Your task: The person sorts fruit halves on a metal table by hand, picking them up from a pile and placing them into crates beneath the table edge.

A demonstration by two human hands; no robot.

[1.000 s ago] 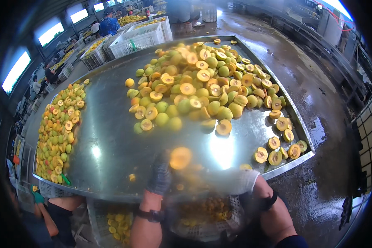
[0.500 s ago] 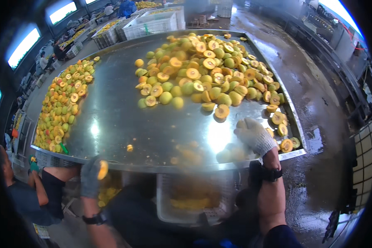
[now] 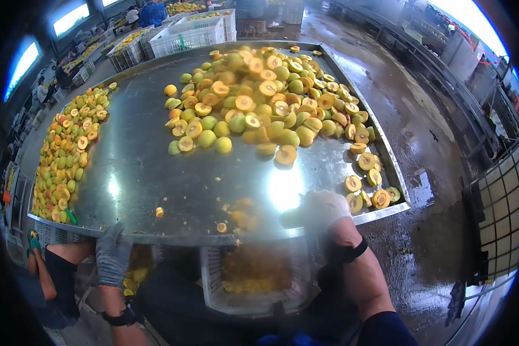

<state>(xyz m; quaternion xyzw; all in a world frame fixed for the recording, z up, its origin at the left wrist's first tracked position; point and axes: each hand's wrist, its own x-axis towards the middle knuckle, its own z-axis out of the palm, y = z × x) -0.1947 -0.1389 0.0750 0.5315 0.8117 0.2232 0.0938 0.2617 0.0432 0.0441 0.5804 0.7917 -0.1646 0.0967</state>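
On the metal table (image 3: 138, 179) lies a large heap of halved yellow-green stone fruit (image 3: 206, 138), cut faces and pits showing on many. My left hand (image 3: 113, 254), in a grey knit glove, reaches the table's front edge with fingers stretched out; no fruit shows in it. My right hand (image 3: 327, 209), in a white glove, is low over the front edge at right, beside several loose fruit halves (image 3: 380, 199). Its fingers are blurred, so what it may hold is hidden. A white crate (image 3: 210, 277) with yellow fruit pieces stands below the edge, between my arms.
Another fruit pile (image 3: 63, 155) covers the table's left end, with a green-handled tool (image 3: 71, 217) by it. A co-worker's gloved hand (image 3: 34, 241) is at lower left. White crates (image 3: 187, 39) stand behind the table. Wet floor (image 3: 427, 230) and a caged tank (image 3: 501, 213) lie right.
The yellow fruit piece in my left hand is gone from view, and its fingers have straightened at the edge. My right hand has drawn back toward the front edge. The view has shifted slightly.
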